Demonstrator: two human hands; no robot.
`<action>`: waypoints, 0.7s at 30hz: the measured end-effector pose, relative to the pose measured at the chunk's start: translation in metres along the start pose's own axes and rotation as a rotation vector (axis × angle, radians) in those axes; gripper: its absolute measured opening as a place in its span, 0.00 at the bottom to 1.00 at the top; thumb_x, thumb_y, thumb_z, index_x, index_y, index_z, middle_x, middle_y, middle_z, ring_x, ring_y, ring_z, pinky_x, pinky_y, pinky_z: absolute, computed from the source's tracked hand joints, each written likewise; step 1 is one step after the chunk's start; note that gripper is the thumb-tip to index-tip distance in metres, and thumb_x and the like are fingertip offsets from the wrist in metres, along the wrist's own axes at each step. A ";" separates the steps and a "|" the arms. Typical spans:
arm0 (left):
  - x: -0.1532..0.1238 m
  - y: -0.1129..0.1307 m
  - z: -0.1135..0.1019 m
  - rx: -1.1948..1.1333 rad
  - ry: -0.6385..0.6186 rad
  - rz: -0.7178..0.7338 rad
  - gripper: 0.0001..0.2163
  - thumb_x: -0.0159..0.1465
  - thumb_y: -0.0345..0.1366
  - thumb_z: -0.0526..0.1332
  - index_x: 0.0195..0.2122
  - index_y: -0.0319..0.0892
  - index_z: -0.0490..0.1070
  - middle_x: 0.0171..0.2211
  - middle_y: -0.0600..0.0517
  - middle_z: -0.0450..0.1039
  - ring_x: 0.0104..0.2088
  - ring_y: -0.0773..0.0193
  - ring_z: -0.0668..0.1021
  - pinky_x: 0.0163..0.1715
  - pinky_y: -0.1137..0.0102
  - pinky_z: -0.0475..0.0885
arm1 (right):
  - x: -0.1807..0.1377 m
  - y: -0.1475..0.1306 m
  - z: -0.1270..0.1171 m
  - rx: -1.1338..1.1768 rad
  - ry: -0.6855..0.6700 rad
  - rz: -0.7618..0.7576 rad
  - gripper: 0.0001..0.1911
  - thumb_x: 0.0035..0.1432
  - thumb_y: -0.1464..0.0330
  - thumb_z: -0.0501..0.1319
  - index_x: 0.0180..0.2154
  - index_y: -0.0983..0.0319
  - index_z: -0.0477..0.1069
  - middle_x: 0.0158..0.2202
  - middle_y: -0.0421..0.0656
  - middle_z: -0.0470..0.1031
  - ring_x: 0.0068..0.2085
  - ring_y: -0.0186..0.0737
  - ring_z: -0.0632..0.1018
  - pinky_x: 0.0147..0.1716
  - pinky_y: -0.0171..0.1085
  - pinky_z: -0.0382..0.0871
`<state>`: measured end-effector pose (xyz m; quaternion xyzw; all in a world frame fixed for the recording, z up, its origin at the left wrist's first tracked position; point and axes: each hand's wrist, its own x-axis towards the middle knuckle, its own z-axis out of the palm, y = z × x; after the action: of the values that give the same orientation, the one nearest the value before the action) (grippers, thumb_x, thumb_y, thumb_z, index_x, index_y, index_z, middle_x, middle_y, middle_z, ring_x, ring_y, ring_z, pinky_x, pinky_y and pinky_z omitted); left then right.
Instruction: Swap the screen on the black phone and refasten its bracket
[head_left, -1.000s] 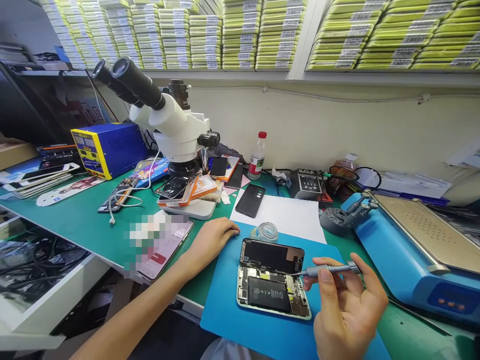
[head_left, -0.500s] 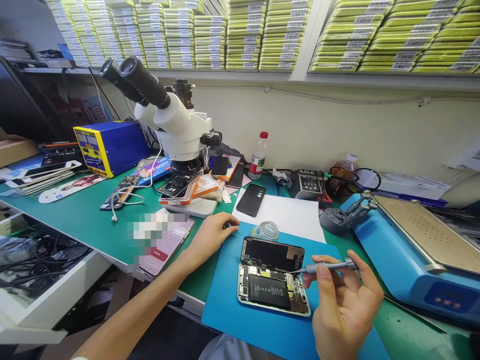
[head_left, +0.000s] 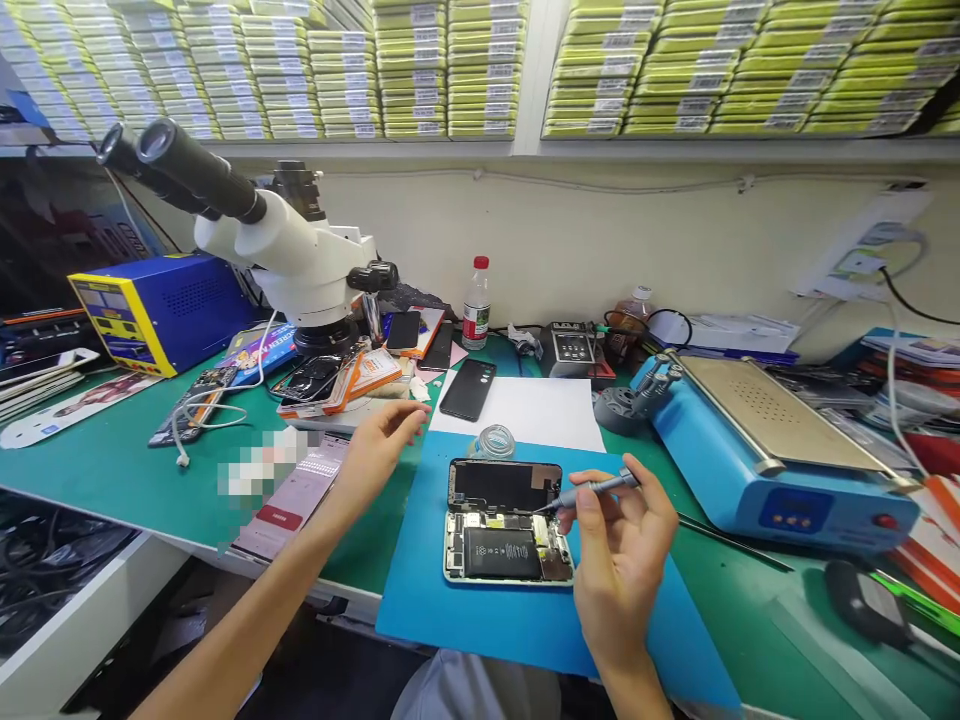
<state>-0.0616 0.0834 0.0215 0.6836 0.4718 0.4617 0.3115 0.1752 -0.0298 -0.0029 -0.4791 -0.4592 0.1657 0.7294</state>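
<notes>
My right hand [head_left: 626, 550] grips a slim grey screwdriver [head_left: 600, 487] between thumb and fingers. The screwdriver slants down to the left, its thin tip over the upper right part of an opened phone [head_left: 501, 552]. The phone's screen [head_left: 504, 487] is folded back along the far edge, exposing the black battery and the circuit parts. My left hand [head_left: 384, 440] hovers beside the mat's left edge, fingers loosely curled with a small gap by the thumb; I see nothing in it. A small clear round jar [head_left: 495, 442] stands just behind the phone.
A blue mat [head_left: 427, 600] lies under the phone. A black phone [head_left: 469, 390] rests on white paper [head_left: 551, 405]. Left are a lit phone [head_left: 296, 495], a microscope [head_left: 289, 255] and a blue-yellow power unit [head_left: 169, 305]. Right stands a blue heating plate unit [head_left: 750, 480].
The camera view has turned right, bringing more of the right-hand bench into sight. My left hand has lifted slightly off the mat's edge. My right hand still holds the screwdriver at the phone.
</notes>
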 end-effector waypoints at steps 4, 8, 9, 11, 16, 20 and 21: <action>-0.045 0.023 0.012 0.128 -0.012 0.149 0.08 0.72 0.43 0.63 0.42 0.46 0.77 0.36 0.52 0.75 0.38 0.61 0.76 0.42 0.67 0.72 | -0.001 0.000 -0.001 -0.015 0.002 -0.003 0.25 0.71 0.62 0.64 0.65 0.51 0.61 0.47 0.45 0.77 0.44 0.44 0.80 0.38 0.44 0.79; -0.075 0.024 0.039 0.507 -0.346 0.404 0.08 0.76 0.35 0.59 0.45 0.47 0.79 0.40 0.51 0.77 0.40 0.60 0.79 0.41 0.66 0.73 | -0.002 0.000 -0.002 -0.018 -0.003 -0.013 0.25 0.71 0.63 0.63 0.65 0.51 0.61 0.47 0.45 0.77 0.44 0.44 0.81 0.38 0.44 0.79; -0.077 0.021 0.045 0.538 -0.366 0.405 0.07 0.76 0.33 0.59 0.46 0.46 0.79 0.41 0.51 0.77 0.40 0.59 0.79 0.40 0.66 0.73 | -0.002 0.000 -0.003 -0.019 -0.001 -0.013 0.25 0.71 0.63 0.63 0.65 0.51 0.61 0.47 0.45 0.77 0.44 0.44 0.81 0.39 0.44 0.79; -0.077 0.017 0.054 0.554 -0.367 0.378 0.07 0.75 0.32 0.60 0.46 0.45 0.79 0.41 0.51 0.77 0.40 0.58 0.80 0.39 0.66 0.74 | -0.002 0.000 -0.003 -0.024 0.001 -0.007 0.24 0.71 0.63 0.63 0.65 0.51 0.61 0.48 0.45 0.77 0.45 0.45 0.81 0.42 0.47 0.79; -0.072 0.017 0.059 0.580 -0.373 0.307 0.06 0.75 0.32 0.60 0.45 0.45 0.78 0.41 0.51 0.77 0.41 0.59 0.81 0.41 0.66 0.74 | -0.002 0.000 -0.004 -0.029 0.000 0.004 0.24 0.71 0.62 0.63 0.65 0.51 0.61 0.48 0.45 0.77 0.48 0.46 0.81 0.45 0.48 0.79; -0.070 0.026 0.059 0.588 -0.379 0.223 0.05 0.74 0.31 0.61 0.42 0.46 0.76 0.42 0.54 0.78 0.43 0.59 0.82 0.39 0.67 0.73 | -0.002 -0.002 -0.004 -0.017 0.000 0.000 0.25 0.71 0.63 0.63 0.65 0.51 0.61 0.48 0.45 0.77 0.42 0.42 0.81 0.35 0.41 0.78; -0.070 0.028 0.059 0.589 -0.379 0.204 0.04 0.74 0.31 0.62 0.42 0.46 0.76 0.42 0.54 0.78 0.43 0.59 0.82 0.38 0.67 0.73 | -0.001 -0.002 -0.003 -0.018 -0.001 -0.001 0.25 0.71 0.62 0.63 0.65 0.51 0.61 0.48 0.45 0.77 0.41 0.42 0.81 0.34 0.40 0.78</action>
<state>-0.0058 0.0089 -0.0005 0.8610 0.4477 0.1998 0.1352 0.1769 -0.0337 -0.0023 -0.4853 -0.4615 0.1614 0.7249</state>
